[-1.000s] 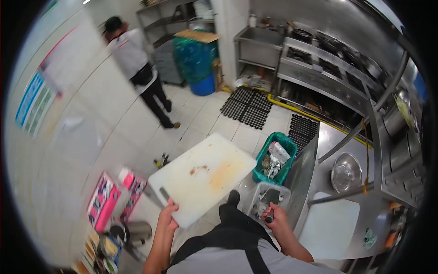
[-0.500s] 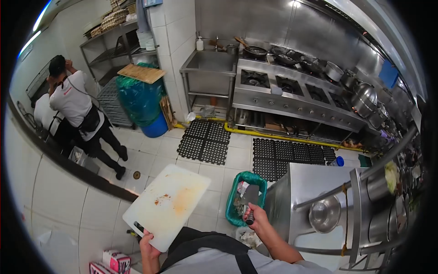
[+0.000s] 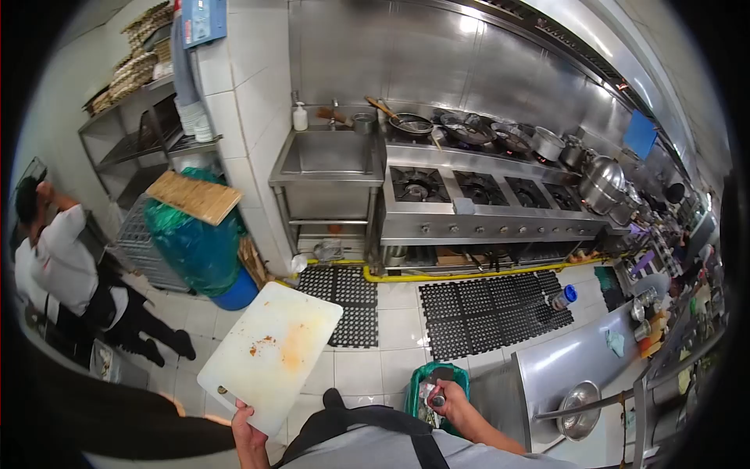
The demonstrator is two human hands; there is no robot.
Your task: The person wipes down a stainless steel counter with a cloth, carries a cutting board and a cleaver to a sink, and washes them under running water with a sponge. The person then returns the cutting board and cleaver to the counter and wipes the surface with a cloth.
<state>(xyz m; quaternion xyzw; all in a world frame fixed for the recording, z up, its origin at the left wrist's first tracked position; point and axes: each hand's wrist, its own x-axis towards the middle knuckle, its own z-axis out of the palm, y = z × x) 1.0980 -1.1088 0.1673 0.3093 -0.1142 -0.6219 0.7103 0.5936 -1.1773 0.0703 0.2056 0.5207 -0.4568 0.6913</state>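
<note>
My left hand (image 3: 245, 423) grips a white cutting board (image 3: 269, 361) by its lower edge, near the handle slot. The board is tilted, with reddish-brown scraps and an orange stain on its face. Closed around the handle of a cleaver (image 3: 438, 401), my right hand (image 3: 453, 402) is over a trash bin with a green liner (image 3: 464, 377). The cleaver's blade is mostly hidden behind the hand and dark against the bin. Pale refuse shows inside the bin.
A steel counter (image 3: 566, 359) with a metal bowl (image 3: 579, 414) stands on the right. Ahead are a stove (image 3: 500, 211), a sink (image 3: 328, 156) and black floor mats (image 3: 492, 313). A board-topped blue bin (image 3: 234, 293) and a person (image 3: 62, 250) are on the left.
My view has swung to the right and moved nearer the stove. The cutting board stays in my left hand. My right hand with the cleaver is now lower over the bin, its blade less visible.
</note>
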